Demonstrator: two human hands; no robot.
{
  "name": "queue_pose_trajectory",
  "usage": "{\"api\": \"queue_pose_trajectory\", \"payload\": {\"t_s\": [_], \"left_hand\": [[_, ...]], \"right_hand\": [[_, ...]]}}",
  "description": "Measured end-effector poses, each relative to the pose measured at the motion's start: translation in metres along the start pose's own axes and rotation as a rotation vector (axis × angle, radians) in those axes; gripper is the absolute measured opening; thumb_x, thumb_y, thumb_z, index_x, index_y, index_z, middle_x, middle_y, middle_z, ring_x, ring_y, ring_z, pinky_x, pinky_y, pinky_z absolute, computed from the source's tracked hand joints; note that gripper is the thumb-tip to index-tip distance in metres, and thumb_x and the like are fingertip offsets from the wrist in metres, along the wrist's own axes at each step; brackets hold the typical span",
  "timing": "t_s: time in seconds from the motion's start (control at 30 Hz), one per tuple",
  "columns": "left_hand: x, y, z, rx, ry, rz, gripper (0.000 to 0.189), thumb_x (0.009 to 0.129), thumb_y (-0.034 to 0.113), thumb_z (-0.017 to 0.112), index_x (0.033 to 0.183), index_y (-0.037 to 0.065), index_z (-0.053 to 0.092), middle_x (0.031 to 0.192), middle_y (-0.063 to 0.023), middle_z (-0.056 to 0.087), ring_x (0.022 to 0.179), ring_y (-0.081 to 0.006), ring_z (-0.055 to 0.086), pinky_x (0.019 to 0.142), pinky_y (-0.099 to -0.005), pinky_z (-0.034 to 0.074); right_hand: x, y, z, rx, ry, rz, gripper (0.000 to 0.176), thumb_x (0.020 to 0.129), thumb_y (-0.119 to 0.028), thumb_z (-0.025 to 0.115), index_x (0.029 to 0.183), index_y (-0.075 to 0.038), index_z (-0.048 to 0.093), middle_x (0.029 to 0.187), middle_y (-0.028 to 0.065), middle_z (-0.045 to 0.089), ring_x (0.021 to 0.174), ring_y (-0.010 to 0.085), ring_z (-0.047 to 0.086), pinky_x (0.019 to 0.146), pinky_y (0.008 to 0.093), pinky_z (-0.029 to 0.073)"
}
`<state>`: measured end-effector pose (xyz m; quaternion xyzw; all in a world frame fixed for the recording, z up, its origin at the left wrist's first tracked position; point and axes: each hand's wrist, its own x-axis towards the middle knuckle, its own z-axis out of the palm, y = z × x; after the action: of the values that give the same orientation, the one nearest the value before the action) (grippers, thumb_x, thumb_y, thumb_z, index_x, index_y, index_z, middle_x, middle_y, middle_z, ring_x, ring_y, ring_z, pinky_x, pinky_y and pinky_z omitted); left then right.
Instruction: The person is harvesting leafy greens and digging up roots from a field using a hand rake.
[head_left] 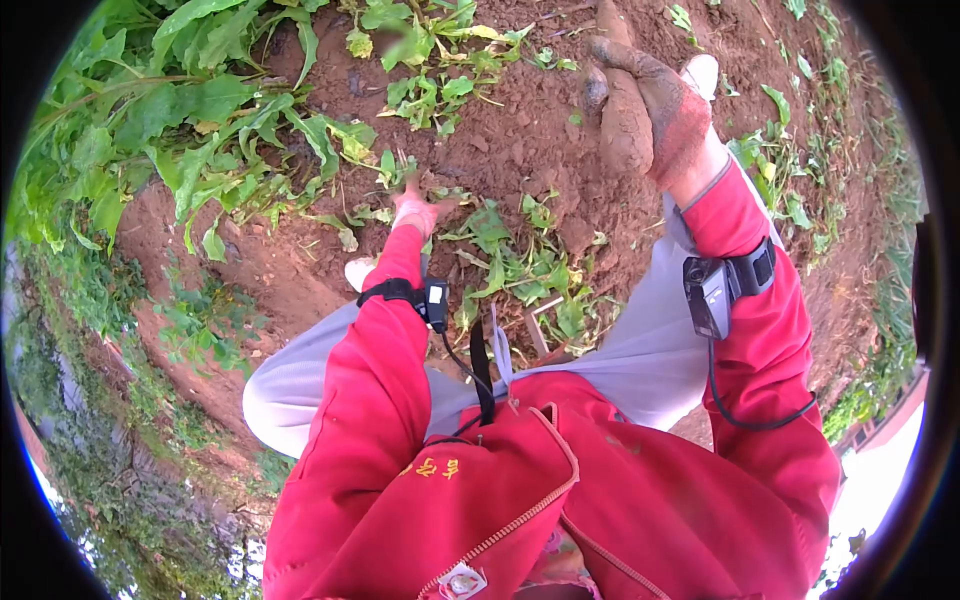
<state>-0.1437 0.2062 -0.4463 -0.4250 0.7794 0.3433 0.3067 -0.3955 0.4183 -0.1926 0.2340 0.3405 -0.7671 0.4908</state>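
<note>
My right hand (672, 108), in a dirt-caked reddish glove, is closed around a long soil-covered root (622, 118) that looks like a sweet potato, held up above the red earth. My left hand (415, 210), also gloved, reaches down to the ground and pinches at green leafy stems (395, 170) where they meet the soil. Both arms wear red sleeves with black wrist-mounted devices (712, 290). I am squatting; my grey trousers (300, 385) show under the arms.
Bare red-brown soil (520, 140) lies in front of me. Dense green leafy plants (190, 120) cover the upper left. Pulled leaves lie scattered (525, 270) between my knees. Weeds and grass run along the right edge (800, 200).
</note>
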Motion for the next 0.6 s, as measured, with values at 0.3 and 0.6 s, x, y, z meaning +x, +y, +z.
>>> {"api": "queue_pose_trajectory", "payload": {"t_s": [0.3, 0.6], "left_hand": [[0.021, -0.014, 0.003, -0.589, -0.074, -0.086, 0.062, 0.071, 0.017, 0.064, 0.128, 0.01, 0.041, 0.115, -0.0158, 0.056, 0.107, -0.0274, 0.054, 0.088, -0.036, 0.043], [0.004, -0.052, -0.063, 0.833, 0.01, 0.009, 0.051, 0.089, 0.042, 0.04, 0.129, 0.01, 0.037, 0.123, -0.0112, 0.049, 0.101, -0.025, 0.051, 0.089, -0.0322, 0.039]], "right_hand": [[0.001, -0.003, -0.001, -0.021, -0.004, 0.024, 0.011, 0.089, -0.021, 0.052, 0.092, -0.011, 0.052, 0.071, -0.0004, 0.055, 0.062, 0.0113, 0.056, 0.066, 0.0371, 0.052], [-0.001, -0.003, -0.005, 0.02, -0.061, 0.035, 0.009, 0.089, -0.018, 0.053, 0.09, -0.008, 0.052, 0.071, 0.0007, 0.055, 0.063, 0.0123, 0.057, 0.064, 0.0334, 0.053]]}}
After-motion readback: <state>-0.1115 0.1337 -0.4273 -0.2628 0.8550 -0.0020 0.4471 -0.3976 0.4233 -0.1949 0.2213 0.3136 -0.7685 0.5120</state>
